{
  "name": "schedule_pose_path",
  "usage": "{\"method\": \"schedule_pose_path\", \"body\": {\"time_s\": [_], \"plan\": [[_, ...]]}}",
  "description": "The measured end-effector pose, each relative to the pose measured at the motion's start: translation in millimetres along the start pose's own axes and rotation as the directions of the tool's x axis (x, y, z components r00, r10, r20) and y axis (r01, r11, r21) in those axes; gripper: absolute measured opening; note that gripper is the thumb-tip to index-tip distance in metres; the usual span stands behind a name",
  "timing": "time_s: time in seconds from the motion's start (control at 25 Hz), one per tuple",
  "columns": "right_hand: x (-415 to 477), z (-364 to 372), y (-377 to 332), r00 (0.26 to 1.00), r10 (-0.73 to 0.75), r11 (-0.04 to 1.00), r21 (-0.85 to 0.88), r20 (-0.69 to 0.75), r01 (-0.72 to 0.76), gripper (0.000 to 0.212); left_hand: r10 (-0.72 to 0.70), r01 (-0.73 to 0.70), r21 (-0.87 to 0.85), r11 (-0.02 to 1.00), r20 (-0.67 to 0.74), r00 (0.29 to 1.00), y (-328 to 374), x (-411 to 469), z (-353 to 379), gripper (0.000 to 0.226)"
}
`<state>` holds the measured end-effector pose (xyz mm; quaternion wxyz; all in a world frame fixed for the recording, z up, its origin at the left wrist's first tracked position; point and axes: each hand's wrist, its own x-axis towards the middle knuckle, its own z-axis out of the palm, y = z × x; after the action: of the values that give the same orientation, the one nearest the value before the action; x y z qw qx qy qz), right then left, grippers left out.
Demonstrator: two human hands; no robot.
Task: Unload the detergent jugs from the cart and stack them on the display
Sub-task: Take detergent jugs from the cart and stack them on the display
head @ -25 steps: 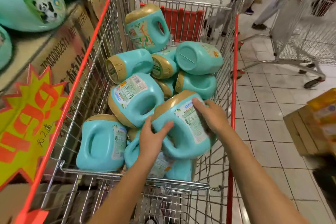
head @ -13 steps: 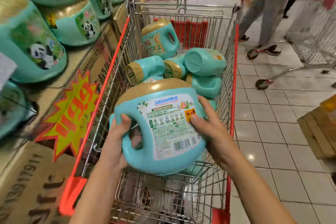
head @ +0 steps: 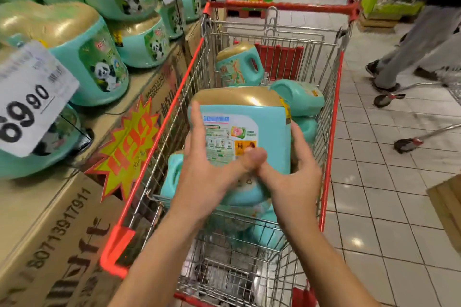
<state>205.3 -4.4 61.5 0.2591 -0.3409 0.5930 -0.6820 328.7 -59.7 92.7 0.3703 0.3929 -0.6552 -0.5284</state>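
A teal detergent jug with a gold top (head: 249,117) is held upright above the red wire cart (head: 282,5), its back label facing me. My left hand (head: 209,167) lies flat against the jug's left front, fingers straight up and thumb across the label. My right hand (head: 296,172) cups the lower right side, fingers curled round the edge. Several more jugs stay in the cart: one upright at the far end (head: 237,67), one lying on its side (head: 299,95), another near the left wall (head: 172,172). The display of stacked panda-label jugs (head: 99,62) is at my left.
The display jugs stand on cardboard boxes (head: 62,232) that touch the cart's left side, with price tags (head: 30,99) hanging in front. A person's legs (head: 411,52) and another cart's wheels (head: 409,144) are on the tiled aisle to the right.
The jug came up out of the cart and rose higher. My left hand left the handle and now lies flat on the jug's front; my view turned toward the display.
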Motion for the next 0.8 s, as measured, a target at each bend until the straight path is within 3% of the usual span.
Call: {"method": "schedule_pose_path", "body": {"time_s": [0.08, 0.16, 0.28, 0.36, 0.4, 0.48, 0.56, 0.64, 0.72, 0.8], "plan": [[-5.2, 2.0, -0.8, 0.995, -0.096, 0.992, 0.078, -0.002, 0.095, 0.058, 0.022, -0.019, 0.05, 0.999, -0.073, 0.997, 0.6, 0.4, 5.2, 0.145], [-0.9, -3.5, 1.1, 0.991, -0.129, 0.98, 0.149, -0.023, 0.131, 0.027, 0.037, -0.04, -0.021, 0.999, -0.114, 0.993, -1.2, 1.4, 2.1, 0.149], [12.3, -11.1, -0.6, 0.997, -0.067, 0.976, 0.21, 0.047, 0.056, 0.016, 0.019, -0.051, -0.212, 0.976, -0.152, 0.988, -6.1, -2.1, -5.2, 0.135], [24.9, -12.8, -2.6, 0.993, -0.036, 0.969, 0.246, 0.114, 0.006, 0.013, 0.019, -0.05, -0.281, 0.958, -0.112, 0.994, -6.5, -7.9, -6.2, 0.138], [30.8, -13.2, -1.8, 0.987, -0.011, 0.959, 0.281, 0.158, -0.035, 0.028, 0.006, -0.034, -0.327, 0.944, -0.086, 0.996, -6.5, -9.9, -6.0, 0.139], [38.1, -12.0, -1.1, 0.945, 0.082, 0.904, 0.375, 0.317, -0.205, 0.088, -0.025, 0.022, -0.447, 0.894, 0.0, 1.0, -7.5, -13.4, -4.8, 0.138], [34.3, -4.6, -1.5, 0.83, 0.199, 0.765, 0.447, 0.521, -0.464, 0.125, -0.022, 0.063, -0.516, 0.854, 0.085, 0.996, -8.6, -17.6, -3.0, 0.134], [27.9, -2.0, -1.7, 0.741, 0.287, 0.639, 0.455, 0.607, -0.62, 0.118, -0.023, 0.093, -0.542, 0.835, 0.134, 0.991, -8.2, -22.6, -0.2, 0.131], [26.1, -4.3, -1.5, 0.729, 0.28, 0.603, 0.477, 0.625, -0.64, 0.089, -0.017, 0.079, -0.515, 0.853, 0.124, 0.992, -3.4, -26.7, 0.7, 0.127], [25.8, -6.1, -3.1, 0.757, 0.254, 0.592, 0.523, 0.602, -0.614, 0.081, 0.048, -0.034, -0.271, 0.962, 0.044, 0.998, 3.0, -31.1, -6.4, 0.118]]}}
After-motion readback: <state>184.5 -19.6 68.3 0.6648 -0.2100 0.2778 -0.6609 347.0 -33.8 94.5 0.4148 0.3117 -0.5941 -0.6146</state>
